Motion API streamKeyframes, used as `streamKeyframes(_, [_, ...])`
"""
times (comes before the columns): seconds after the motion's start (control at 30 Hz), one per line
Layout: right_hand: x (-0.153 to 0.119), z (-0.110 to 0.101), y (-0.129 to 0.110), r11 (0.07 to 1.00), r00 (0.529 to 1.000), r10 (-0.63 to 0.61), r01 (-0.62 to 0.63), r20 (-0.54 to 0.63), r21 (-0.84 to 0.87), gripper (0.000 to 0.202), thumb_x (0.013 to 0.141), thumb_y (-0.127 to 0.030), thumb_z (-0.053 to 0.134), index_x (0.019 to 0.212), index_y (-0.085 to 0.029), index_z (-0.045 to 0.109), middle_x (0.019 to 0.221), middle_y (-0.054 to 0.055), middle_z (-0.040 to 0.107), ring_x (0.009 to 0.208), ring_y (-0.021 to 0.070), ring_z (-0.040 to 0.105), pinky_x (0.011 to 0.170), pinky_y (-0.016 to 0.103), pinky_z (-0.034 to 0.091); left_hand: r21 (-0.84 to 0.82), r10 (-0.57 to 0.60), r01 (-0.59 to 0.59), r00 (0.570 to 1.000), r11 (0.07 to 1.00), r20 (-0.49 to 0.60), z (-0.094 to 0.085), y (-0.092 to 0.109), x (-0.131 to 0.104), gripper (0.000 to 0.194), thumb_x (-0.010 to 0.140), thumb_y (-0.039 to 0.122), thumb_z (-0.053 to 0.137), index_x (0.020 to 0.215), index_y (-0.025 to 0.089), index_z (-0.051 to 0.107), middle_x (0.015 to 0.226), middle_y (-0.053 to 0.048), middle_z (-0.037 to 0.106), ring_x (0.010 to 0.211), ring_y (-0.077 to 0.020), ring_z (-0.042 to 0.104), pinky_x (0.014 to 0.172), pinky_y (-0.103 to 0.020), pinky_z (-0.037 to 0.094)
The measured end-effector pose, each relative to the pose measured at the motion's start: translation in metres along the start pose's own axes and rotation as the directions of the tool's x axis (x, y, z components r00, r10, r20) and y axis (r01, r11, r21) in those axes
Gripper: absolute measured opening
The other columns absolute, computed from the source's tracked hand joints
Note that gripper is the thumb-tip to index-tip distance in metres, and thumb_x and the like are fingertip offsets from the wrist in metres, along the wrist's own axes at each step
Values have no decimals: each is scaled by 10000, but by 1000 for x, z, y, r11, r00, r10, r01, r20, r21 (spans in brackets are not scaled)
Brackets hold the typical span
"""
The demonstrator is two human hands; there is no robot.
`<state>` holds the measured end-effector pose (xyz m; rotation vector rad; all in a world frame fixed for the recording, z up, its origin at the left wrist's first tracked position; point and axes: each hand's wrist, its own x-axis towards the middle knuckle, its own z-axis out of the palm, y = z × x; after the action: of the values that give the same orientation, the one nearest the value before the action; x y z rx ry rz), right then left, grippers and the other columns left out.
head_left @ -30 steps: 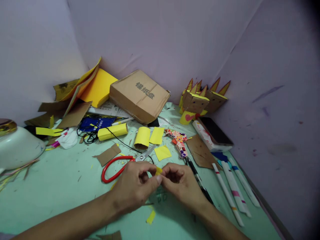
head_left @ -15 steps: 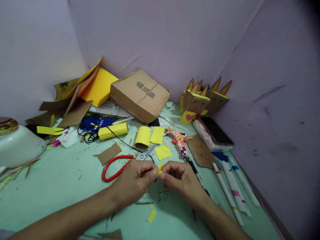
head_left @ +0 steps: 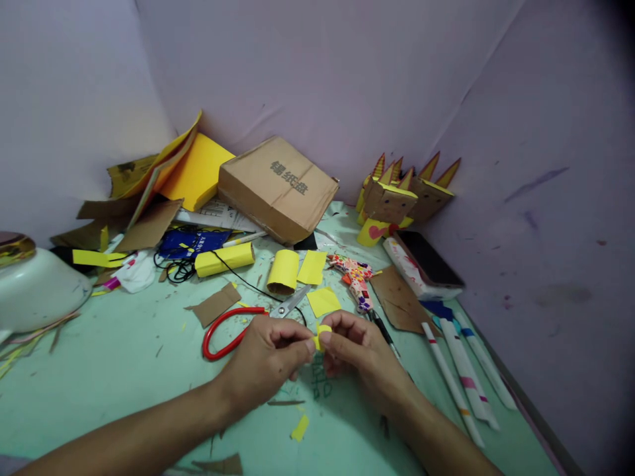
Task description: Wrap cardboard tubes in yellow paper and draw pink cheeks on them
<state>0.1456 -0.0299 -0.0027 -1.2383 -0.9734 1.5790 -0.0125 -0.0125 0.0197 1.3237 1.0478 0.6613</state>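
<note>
A small yellow paper piece (head_left: 323, 329) is pinched between both hands above the green table (head_left: 124, 370). My left hand (head_left: 270, 354) grips its left end with thumb and forefinger. On the other side, my right hand (head_left: 354, 344) holds it, the thumb over the paper. Red-handled scissors (head_left: 218, 337) lie beside my left hand, partly covered by it. Beyond the hands are two flat yellow squares (head_left: 323, 301) (head_left: 312, 268) and two yellow paper tubes (head_left: 282, 271) (head_left: 225, 260). A yellow scrap (head_left: 300, 428) lies nearer to me.
A cardboard box (head_left: 278, 188) rests at the back, beside folded yellow sheets (head_left: 201, 168). Patterned glue gun (head_left: 358, 281), cardboard figures (head_left: 391, 201), a phone (head_left: 429, 261) and rolled white tubes (head_left: 464, 377) occupy the right. A white rounded object (head_left: 40, 291) is far left.
The yellow piece has turned and now shows a broader, curled face between the fingers. Both hands have shifted slightly, with the fingers regripping it.
</note>
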Motion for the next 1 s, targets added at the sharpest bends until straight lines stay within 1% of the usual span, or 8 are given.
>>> streamKeyframes(0.07, [0, -1, 0, 1000, 1000, -2, 2, -3, 29, 341, 600, -409, 786, 707, -143, 602, 469, -37, 577, 410, 80, 501, 444, 195, 406, -6, -1, 1, 1000, 1000, -10, 0, -1, 0, 188, 678, 268, 572, 527, 159, 599, 370, 64, 435, 351, -54, 331, 354, -186, 222])
streamKeyframes(0.2, [-1, 0, -1, 992, 997, 33, -41, 71, 123, 362, 575, -423, 800, 673, -145, 589, 507, -47, 564, 385, 69, 499, 425, 199, 402, -63, -99, 98, 995, 993, -3, -1, -7, 4, 195, 661, 290, 563, 514, 163, 548, 353, 60, 439, 322, -58, 331, 345, -194, 223])
streamKeyframes(0.33, [-1, 1, -1, 1000, 999, -12, 11, 37, 14, 363, 588, -438, 789, 660, -137, 597, 469, -55, 535, 385, 65, 478, 429, 191, 373, -111, -72, 76, 997, 991, 36, -4, -5, 3, 146, 615, 268, 596, 699, 148, 592, 445, 53, 501, 391, -65, 377, 374, -184, 254])
streamKeyframes(0.43, [-2, 1, 0, 997, 999, -27, 30, 42, -67, 372, 586, -447, 786, 646, -128, 606, 475, -50, 533, 400, 62, 466, 438, 189, 360, -103, -33, 34, 999, 994, 2, -4, -3, 1, 175, 616, 300, 635, 676, 150, 569, 458, 59, 486, 407, -60, 382, 382, -177, 260])
streamKeyframes(0.63, [-2, 1, 2, 998, 988, 22, -30, 153, 54, 382, 608, -461, 774, 688, -115, 632, 491, -33, 556, 391, 67, 508, 436, 184, 383, -132, -115, 116, 993, 984, 18, -3, -5, 6, 234, 655, 390, 592, 644, 158, 564, 347, 59, 473, 294, -48, 314, 337, -179, 194])
streamKeyframes(0.83, [-1, 0, -2, 978, 1000, 10, -14, 16, 208, 426, 659, -531, 707, 818, -137, 678, 729, 28, 658, 427, 84, 561, 400, 203, 443, -127, -64, 39, 978, 991, -201, -6, 1, 8, 189, 637, 323, 627, 606, 138, 606, 340, 55, 470, 319, -51, 350, 354, -183, 247])
streamKeyframes(0.9, [-2, 0, -2, 986, 1000, 13, -12, -4, 168, 414, 634, -500, 743, 818, -136, 674, 701, 23, 655, 447, 86, 564, 411, 196, 454, -111, -57, 35, 977, 993, -204, -6, 2, 7, 190, 637, 321, 626, 590, 138, 612, 331, 55, 467, 312, -51, 342, 348, -186, 243])
streamKeyframes(1.0, [-3, 1, 0, 996, 1000, 27, -27, 3, 79, 374, 576, -413, 808, 770, -134, 651, 543, -26, 600, 428, 82, 538, 423, 187, 451, -79, -67, 54, 983, 995, -172, -3, 1, 6, 204, 651, 329, 613, 584, 137, 624, 324, 55, 458, 308, -50, 329, 338, -184, 222])
